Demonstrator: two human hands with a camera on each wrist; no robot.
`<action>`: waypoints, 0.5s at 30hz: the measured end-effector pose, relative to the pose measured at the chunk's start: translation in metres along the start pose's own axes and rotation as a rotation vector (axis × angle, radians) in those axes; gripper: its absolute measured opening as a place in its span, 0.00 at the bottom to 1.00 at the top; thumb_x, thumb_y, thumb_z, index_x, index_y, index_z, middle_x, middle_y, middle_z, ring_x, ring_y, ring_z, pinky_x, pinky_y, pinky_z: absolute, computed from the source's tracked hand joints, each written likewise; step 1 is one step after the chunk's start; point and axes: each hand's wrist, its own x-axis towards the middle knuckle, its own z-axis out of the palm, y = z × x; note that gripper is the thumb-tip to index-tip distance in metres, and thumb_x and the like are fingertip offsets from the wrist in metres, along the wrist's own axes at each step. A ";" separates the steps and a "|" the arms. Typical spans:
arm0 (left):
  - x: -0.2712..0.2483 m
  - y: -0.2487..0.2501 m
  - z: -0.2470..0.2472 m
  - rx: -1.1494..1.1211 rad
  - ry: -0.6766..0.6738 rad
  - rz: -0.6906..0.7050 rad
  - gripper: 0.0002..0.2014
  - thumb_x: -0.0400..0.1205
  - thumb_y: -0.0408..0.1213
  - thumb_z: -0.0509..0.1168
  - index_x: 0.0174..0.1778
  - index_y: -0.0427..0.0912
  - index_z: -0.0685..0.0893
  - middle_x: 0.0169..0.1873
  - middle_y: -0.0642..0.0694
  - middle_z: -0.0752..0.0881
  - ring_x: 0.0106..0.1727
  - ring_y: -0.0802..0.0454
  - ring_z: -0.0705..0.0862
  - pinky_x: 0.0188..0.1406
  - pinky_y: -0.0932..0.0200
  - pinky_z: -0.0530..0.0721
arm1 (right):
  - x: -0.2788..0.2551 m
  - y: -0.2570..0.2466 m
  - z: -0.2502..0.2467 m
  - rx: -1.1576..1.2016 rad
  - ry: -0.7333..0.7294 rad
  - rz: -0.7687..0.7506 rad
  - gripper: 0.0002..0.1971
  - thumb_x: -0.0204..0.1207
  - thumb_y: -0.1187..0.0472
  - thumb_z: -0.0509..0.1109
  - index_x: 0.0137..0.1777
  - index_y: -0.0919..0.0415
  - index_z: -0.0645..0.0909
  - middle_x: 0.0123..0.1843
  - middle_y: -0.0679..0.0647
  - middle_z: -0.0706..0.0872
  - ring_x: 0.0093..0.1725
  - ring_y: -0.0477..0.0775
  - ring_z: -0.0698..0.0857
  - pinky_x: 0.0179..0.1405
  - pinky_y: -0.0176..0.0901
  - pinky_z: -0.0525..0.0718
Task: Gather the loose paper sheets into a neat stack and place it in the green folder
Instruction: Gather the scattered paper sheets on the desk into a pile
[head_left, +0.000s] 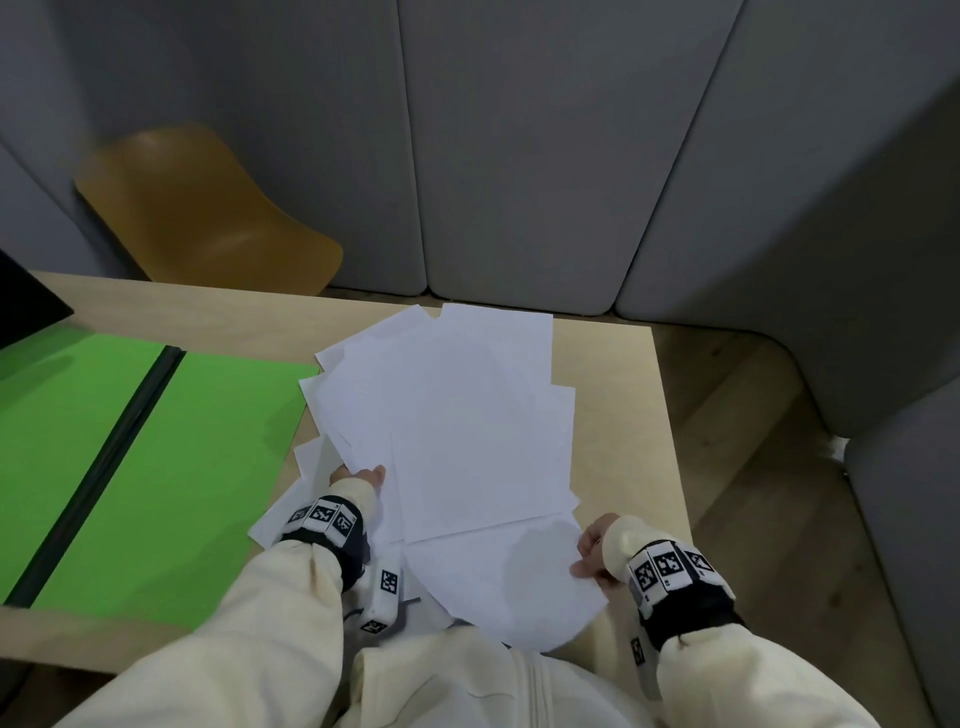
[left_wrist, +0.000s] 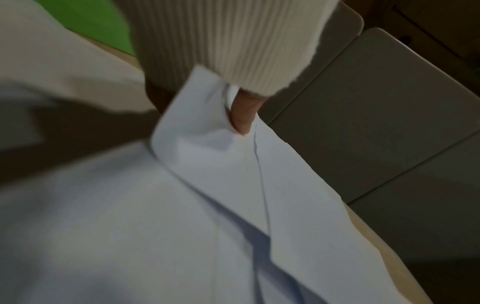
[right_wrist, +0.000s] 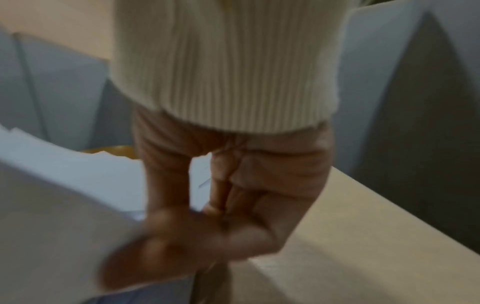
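So both hands are on the paper sheets (head_left: 467, 415) right now. The left hand (head_left: 361, 475) is at the near-left edge of the messy fan, and the wrist view shows a thumb (left_wrist: 244, 115) pressed onto a sheet corner that curls up around it, so it's pinching a few sheets; the other fingers are hidden under the paper. The right hand (head_left: 592, 551) is at the near-right corner, thumb on top and fingers curled underneath, gripping the sheet that hangs off the near edge of the tabletop (head_left: 618, 395). The pile isn't squared up at all, with corners sticking out everywhere. The green folder (head_left: 156, 467) lies open flat to the left, its right edge touching the sheets, with none of them inside it.
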 end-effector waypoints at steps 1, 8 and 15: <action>0.004 0.000 0.000 -0.003 0.009 0.033 0.24 0.86 0.35 0.46 0.80 0.40 0.54 0.80 0.40 0.63 0.82 0.44 0.62 0.80 0.54 0.59 | 0.002 0.002 -0.001 0.058 0.047 0.013 0.14 0.71 0.68 0.74 0.31 0.58 0.72 0.28 0.53 0.78 0.25 0.51 0.78 0.25 0.38 0.80; -0.005 -0.004 -0.011 0.173 -0.056 0.047 0.24 0.90 0.40 0.40 0.80 0.32 0.56 0.81 0.36 0.59 0.84 0.43 0.56 0.80 0.58 0.58 | 0.011 0.012 -0.011 0.314 0.320 -0.022 0.13 0.71 0.72 0.69 0.28 0.61 0.74 0.20 0.57 0.78 0.24 0.57 0.78 0.28 0.44 0.81; -0.003 -0.011 0.006 0.193 -0.104 0.016 0.34 0.87 0.53 0.43 0.82 0.30 0.51 0.83 0.36 0.50 0.85 0.44 0.51 0.80 0.57 0.57 | 0.017 -0.022 0.015 0.066 0.197 -0.184 0.14 0.73 0.75 0.54 0.36 0.61 0.78 0.37 0.58 0.78 0.32 0.52 0.79 0.25 0.36 0.76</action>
